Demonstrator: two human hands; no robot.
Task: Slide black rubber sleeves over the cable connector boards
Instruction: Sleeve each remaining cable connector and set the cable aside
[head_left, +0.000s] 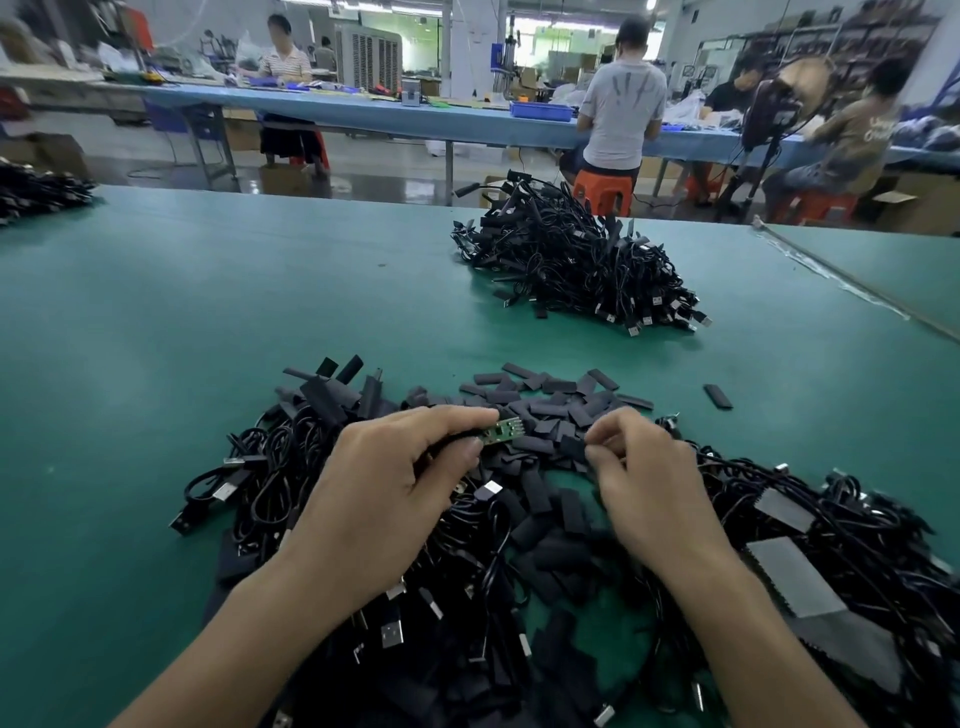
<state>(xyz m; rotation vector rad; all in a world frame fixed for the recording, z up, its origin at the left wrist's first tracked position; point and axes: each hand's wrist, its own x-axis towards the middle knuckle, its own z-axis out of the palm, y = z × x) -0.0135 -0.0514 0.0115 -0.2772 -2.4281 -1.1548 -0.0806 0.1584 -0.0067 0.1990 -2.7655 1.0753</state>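
Note:
My left hand (400, 483) pinches a cable end just behind its small green connector board (503, 431), which sticks out bare to the right between thumb and forefinger. My right hand (641, 478) pinches a flat black rubber sleeve (574, 448) at its fingertips, a short gap to the right of the board. Both hands hover over a heap of loose black sleeves (540, 405) and tangled black USB cables (270, 467) on the green table mat (208, 312).
A second pile of black cables with sleeves on their ends (571, 260) lies farther back at centre right. One stray sleeve (718, 396) lies alone to the right. More cables (831, 545) crowd the near right. Another cable heap (36, 192) sits far left. People work at benches behind.

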